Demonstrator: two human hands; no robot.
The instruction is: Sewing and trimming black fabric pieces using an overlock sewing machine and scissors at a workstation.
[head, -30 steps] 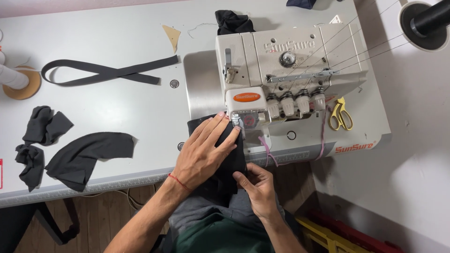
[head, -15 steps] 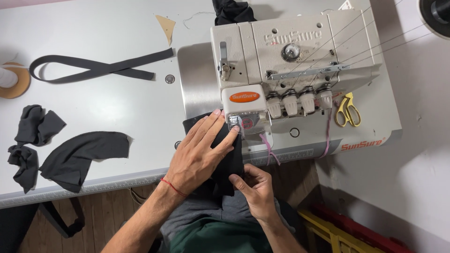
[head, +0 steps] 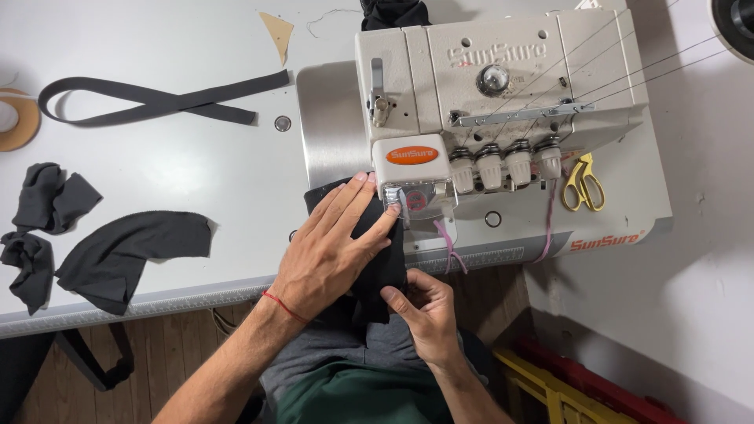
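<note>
Black fabric (head: 382, 263) lies under the left hand (head: 334, 250) at the front edge of the white table (head: 196, 180), running from the foot of the cream sewing machine (head: 487, 86) back over the table edge toward the person's lap. The left hand rests flat on the cloth, palm down, fingers stretched forward and only slightly spread, the fingertips (head: 363, 180) reaching the machine's front housing just ahead of them. A thin red cord (head: 284, 306) circles that wrist. The right hand (head: 428, 306) sits nearer the body and just to the right of the left hand, below the table edge; its thumb and fingers are closed in a pinch on the hanging near edge of the same fabric. Well off to the left of the left hand lie loose dark fabric pieces (head: 126, 251), with smaller crumpled scraps (head: 47, 200) beyond them. Farther ahead and left of that hand a long dark strip (head: 157, 98) lies crossed over itself on the table. To the right of the right hand and farther forward, yellow-handled scissors (head: 583, 182) rest on the machine's base, beside a row of white tension knobs (head: 503, 166). Pale threads (head: 628, 67) run across the top of the machine toward the upper right.
</note>
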